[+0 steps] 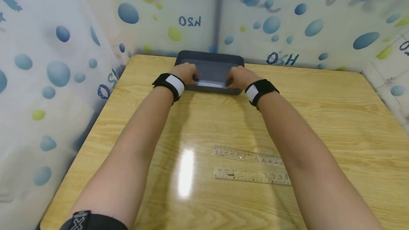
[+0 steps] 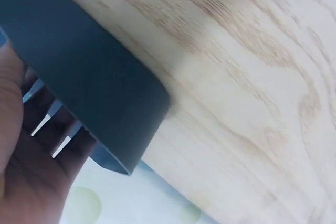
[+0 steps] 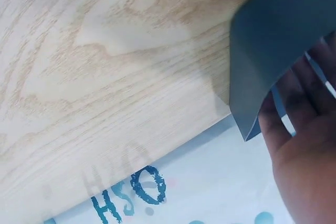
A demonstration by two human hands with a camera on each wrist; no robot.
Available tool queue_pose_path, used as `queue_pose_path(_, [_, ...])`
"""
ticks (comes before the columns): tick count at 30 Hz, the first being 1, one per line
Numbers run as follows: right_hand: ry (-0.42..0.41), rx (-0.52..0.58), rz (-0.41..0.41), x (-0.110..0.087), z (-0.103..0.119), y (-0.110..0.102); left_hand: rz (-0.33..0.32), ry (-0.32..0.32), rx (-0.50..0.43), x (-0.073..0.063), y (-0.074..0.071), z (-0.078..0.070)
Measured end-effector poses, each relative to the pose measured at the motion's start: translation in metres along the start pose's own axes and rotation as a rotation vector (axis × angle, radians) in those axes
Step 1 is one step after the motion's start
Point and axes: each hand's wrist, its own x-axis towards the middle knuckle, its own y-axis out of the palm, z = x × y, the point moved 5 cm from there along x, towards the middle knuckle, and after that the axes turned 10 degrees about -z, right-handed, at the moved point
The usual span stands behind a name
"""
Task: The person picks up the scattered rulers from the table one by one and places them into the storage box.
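Observation:
A dark grey rectangular tray [image 1: 209,56] stands at the far edge of the wooden table. My left hand [image 1: 185,72] reaches over its near wall on the left, and my right hand [image 1: 239,76] does so on the right. In the wrist views, the fingers of the left hand [image 2: 39,156] and right hand [image 3: 307,124] pass behind the tray's wall, so their tips are hidden. A pale, shiny strip [image 1: 209,85] shows between the hands inside the tray; whether it is a clear object or glare is unclear. Any grip is hidden too.
Two clear plastic stencil rulers, an upper one [image 1: 239,153] and a lower one [image 1: 246,175], lie on the table [image 1: 335,116] beside my right forearm, which covers their right ends. A patterned wall covering [image 1: 153,42] stands behind the tray and along the left side.

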Motion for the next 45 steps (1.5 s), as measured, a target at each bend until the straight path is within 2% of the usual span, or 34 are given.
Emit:
queue_pose_path(2, [-0.017,0.023,0.023,0.000,0.001,-0.002,0.020,-0.013,-0.035,-0.002,-0.003,0.003])
queue_pose_path(5, [-0.048,0.036,0.025,-0.002,0.002,-0.012,0.010,-0.013,-0.076,-0.004,-0.010,0.002])
queue_pose_path(7, [-0.081,0.028,-0.002,-0.008,0.006,-0.025,-0.019,0.005,-0.075,-0.007,-0.017,-0.005])
queue_pose_path(9, [-0.123,0.017,-0.050,-0.021,0.013,-0.038,-0.063,0.040,-0.059,-0.017,-0.023,-0.020])
queue_pose_path(12, [-0.203,0.015,-0.104,-0.055,0.028,-0.047,-0.123,0.127,-0.039,-0.049,-0.020,-0.054])
queue_pose_path(13, [-0.228,0.018,-0.114,-0.070,0.032,-0.046,-0.143,0.163,-0.037,-0.063,-0.016,-0.066])
queue_pose_path(16, [-0.247,0.018,-0.102,-0.122,0.042,-0.032,-0.148,0.239,-0.065,-0.109,0.003,-0.099])
queue_pose_path(19, [-0.183,-0.004,-0.060,-0.176,0.040,-0.009,-0.102,0.268,-0.123,-0.143,0.025,-0.124])
queue_pose_path(22, [-0.083,-0.009,-0.015,-0.221,0.027,0.018,-0.051,0.276,-0.164,-0.162,0.043,-0.141])
queue_pose_path(26, [-0.014,0.033,-0.029,-0.262,0.014,0.049,-0.027,0.295,-0.148,-0.174,0.057,-0.156])
queue_pose_path(30, [-0.018,0.009,-0.145,-0.279,0.013,0.063,-0.051,0.315,-0.092,-0.179,0.061,-0.163])
queue_pose_path(33, [-0.028,-0.025,-0.225,-0.281,0.016,0.066,-0.063,0.306,-0.086,-0.181,0.064,-0.163])
queue_pose_path(35, [-0.030,-0.020,-0.250,-0.279,0.017,0.067,-0.061,0.289,-0.105,-0.181,0.065,-0.162])
queue_pose_path(38, [0.006,0.014,-0.238,-0.277,0.016,0.068,-0.055,0.271,-0.150,-0.183,0.066,-0.161])
queue_pose_path(42, [0.071,0.098,-0.179,-0.276,0.011,0.070,-0.046,0.255,-0.210,-0.183,0.066,-0.161])
queue_pose_path(45, [0.084,0.145,-0.171,-0.275,0.009,0.071,-0.045,0.257,-0.226,-0.184,0.067,-0.161])
